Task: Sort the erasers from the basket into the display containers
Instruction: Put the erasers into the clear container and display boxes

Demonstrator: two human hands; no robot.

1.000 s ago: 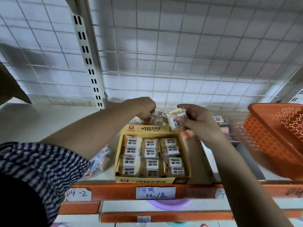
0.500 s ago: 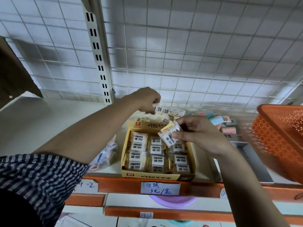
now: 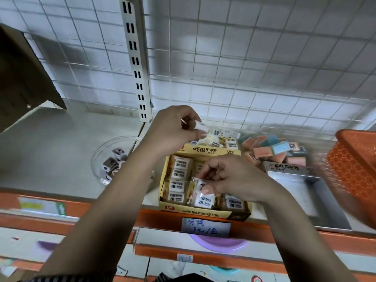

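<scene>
The right hand (image 3: pixel 234 180) curls its fingers and pinches a wrapped eraser (image 3: pixel 203 200) low in the yellow box (image 3: pixel 203 213), among the packed rows. The left hand (image 3: pixel 175 129) pinches a second eraser (image 3: pixel 201 127) above the box's back edge. The orange basket (image 3: pixel 354 159) sits far right.

The pale grey shelf (image 3: pixel 61 151) has an orange front edge (image 3: pixel 114 206) carrying 1 handwritten label (image 3: pixel 205 228). On its left part sits a clear round dish (image 3: pixel 93 165) holding small purple-and-white pieces (image 3: pixel 110 165). At the front middle stands a yellow display box (image 3: pixel 203 213) packed with wrapped 2B erasers (image 3: pixel 176 185). Loose wrapped erasers (image 3: pixel 228 140) lie just behind it. To the right, pink and blue erasers (image 3: pixel 272 152) are heaped behind an open silver box (image 3: pixel 284 168). An orange basket (image 3: pixel 350 165) blurs the right edge.
</scene>
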